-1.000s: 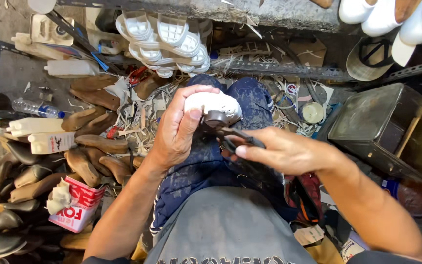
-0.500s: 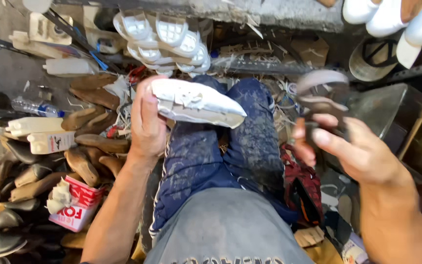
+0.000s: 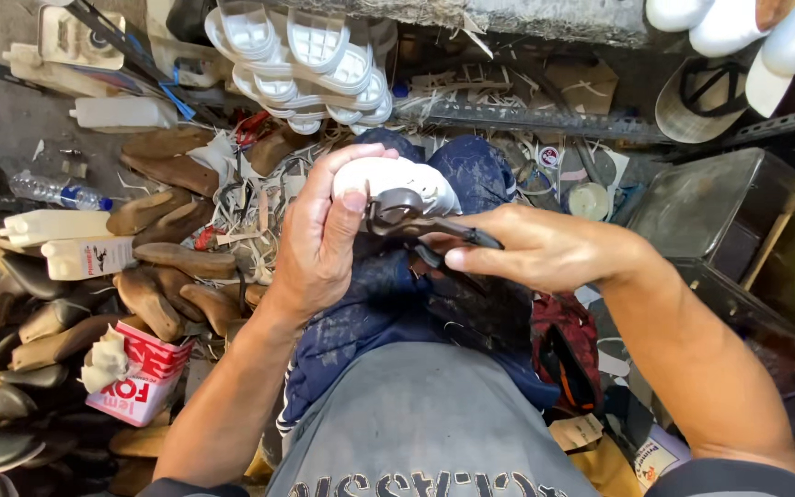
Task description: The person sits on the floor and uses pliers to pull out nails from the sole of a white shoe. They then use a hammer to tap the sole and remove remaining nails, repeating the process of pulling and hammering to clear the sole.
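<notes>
Centre of frame, over the lap: left hand (image 3: 324, 235) wrapped around a white shoe (image 3: 396, 177); right hand (image 3: 545, 247) closed on dark pincers (image 3: 416, 221), head set against the shoe. Work on the shoe appears under way, not finished. Lower left: red-and-white carton (image 3: 140, 373). Left: white bottles (image 3: 57, 241) among brown shoe lasts (image 3: 163, 290). Lower right: small printed packet (image 3: 657, 453). Top: stacked white soles (image 3: 310, 60).
</notes>
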